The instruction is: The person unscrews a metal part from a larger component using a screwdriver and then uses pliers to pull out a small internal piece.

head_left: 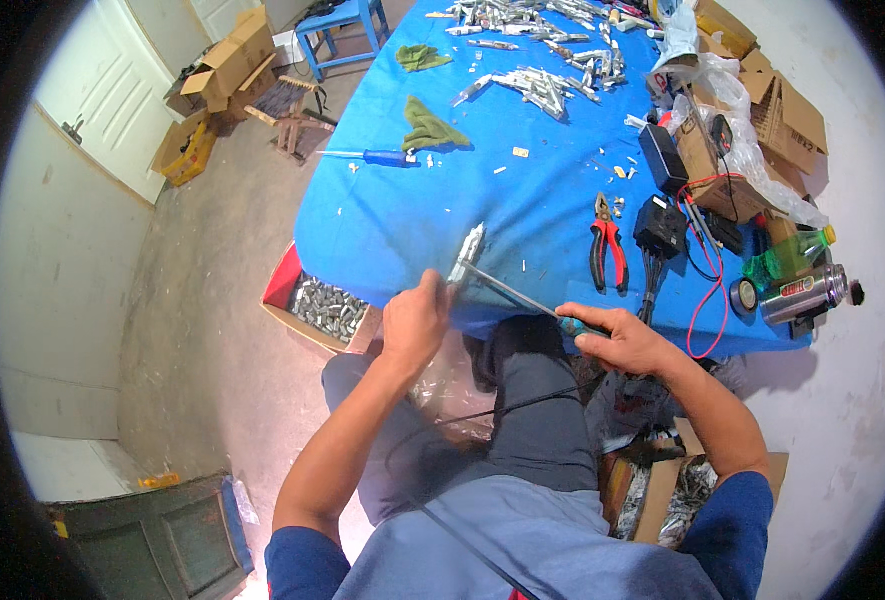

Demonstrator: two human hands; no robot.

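My left hand (418, 318) is closed round the lower end of a small, long white-and-silver piece (471, 244) near the front edge of the blue-covered table. What exactly the piece is, I cannot make out. In my right hand (621, 340) is a screwdriver (519, 298) with a dark teal handle, its thin shaft pointing left. The tip meets the side of the piece, just above my left fingers. Pliers (609, 245) with red-and-black handles lie to the right, beyond my right hand.
Similar silver pieces (543, 90) lie heaped at the table's far end. Green cloths (431, 125) and a blue screwdriver (388, 158) are on the left. A thermos (808, 294), green bottle (788, 257) and black adapter (661, 222) stand right. Below, a box (363, 332) holds small grey parts.
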